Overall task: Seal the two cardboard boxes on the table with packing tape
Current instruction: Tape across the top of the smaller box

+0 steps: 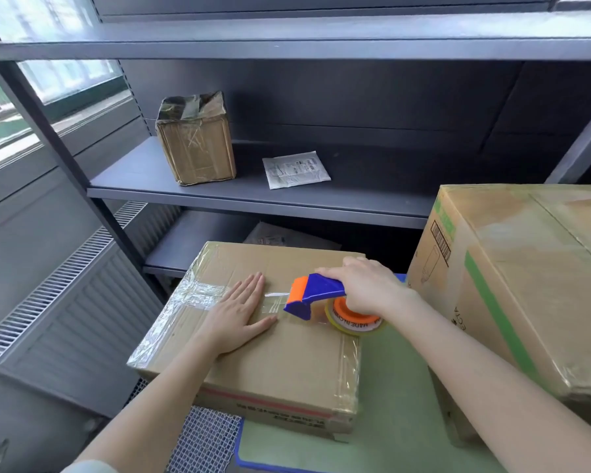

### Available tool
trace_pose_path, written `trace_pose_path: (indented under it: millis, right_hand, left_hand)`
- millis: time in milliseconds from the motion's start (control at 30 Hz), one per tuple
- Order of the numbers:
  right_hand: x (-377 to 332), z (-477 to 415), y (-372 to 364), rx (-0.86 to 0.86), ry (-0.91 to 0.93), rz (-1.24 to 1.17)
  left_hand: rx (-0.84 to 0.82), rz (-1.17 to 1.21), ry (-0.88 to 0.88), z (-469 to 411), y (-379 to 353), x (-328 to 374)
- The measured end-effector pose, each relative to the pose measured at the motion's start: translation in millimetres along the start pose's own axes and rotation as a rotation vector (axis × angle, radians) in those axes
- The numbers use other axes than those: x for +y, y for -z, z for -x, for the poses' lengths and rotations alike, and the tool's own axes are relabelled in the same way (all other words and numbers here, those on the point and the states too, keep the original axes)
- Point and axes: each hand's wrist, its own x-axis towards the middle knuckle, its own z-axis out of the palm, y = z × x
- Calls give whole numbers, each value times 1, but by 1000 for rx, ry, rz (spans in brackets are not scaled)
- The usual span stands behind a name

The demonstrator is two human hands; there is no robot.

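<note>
Where the dispenser (318, 291) rests, the box (287, 363) is closed.

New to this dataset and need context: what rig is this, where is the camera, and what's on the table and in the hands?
There is no robot here. A person works with bare hands, and the one picture comes from a wide-angle camera worn on the head, looking forward and down. On the green-topped table lie a flat box and, to its right, a taller box. The left hand lies flat on the flat box, pressing on a clear tape strip that runs across its top. The right hand grips a blue and orange dispenser, with its roll, at the strip's right end. Behind stands a dark shelf with a small box and a white packet.
</note>
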Motion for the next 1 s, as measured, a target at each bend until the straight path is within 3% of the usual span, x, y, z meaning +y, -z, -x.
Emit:
trace_pose_path:
  millis: [267, 433, 567, 700, 900, 1000]
  right_hand:
    - [16, 22, 0, -13, -18, -98]
    - [73, 47, 4, -26, -96, -114]
    - [81, 62, -2, 31, -89, -48]
    - [84, 65, -5, 59, -87, -90]
    - [85, 70, -9, 50, -101, -102]
    - [85, 73, -9, 49, -115, -110]
  left_hand:
    - [25, 46, 2, -1, 0, 8]
    - [-15, 105, 68, 3, 2, -1]
    - [-70, 15, 57, -3, 1, 13]
    - [-127, 74, 206, -19, 2, 36]
    - [-93, 234, 71, -47, -4, 105]
    - [-31, 195, 72, -53, -11, 122]
